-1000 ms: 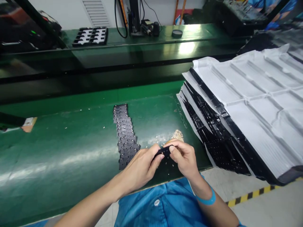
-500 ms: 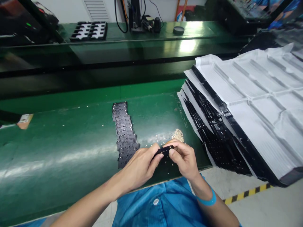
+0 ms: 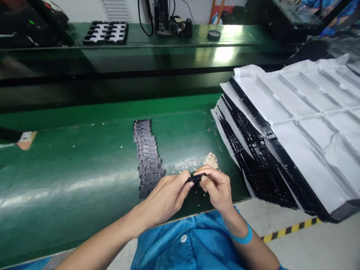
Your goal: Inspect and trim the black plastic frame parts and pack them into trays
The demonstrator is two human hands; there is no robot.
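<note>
Between my two hands is a small black plastic part (image 3: 196, 178), held just above the front edge of the green bench. My left hand (image 3: 171, 191) is closed, pinching its left end between thumb and fingers. At its right end my right hand (image 3: 218, 186) is closed too, with the thumb pressed against the part. Whether a tiny piece sits under that thumb is hidden. Beyond the right hand lies a heap of tiny beige pieces (image 3: 211, 160), some scattered nearby. An overlapping row of similar black parts (image 3: 147, 153) runs away from me, left of my hands.
Stacked black trays with white sheet liners (image 3: 298, 112) lean over the bench's right side. On the back shelf are a black-and-white tray (image 3: 106, 33), a round black lid (image 3: 214, 35) and cables. The green bench (image 3: 70, 180) ends just before my blue clothing.
My right thumb has shifted slightly on the black part, and the part has tilted a little. Both hands stay in nearly the same place; the view has moved slightly.
</note>
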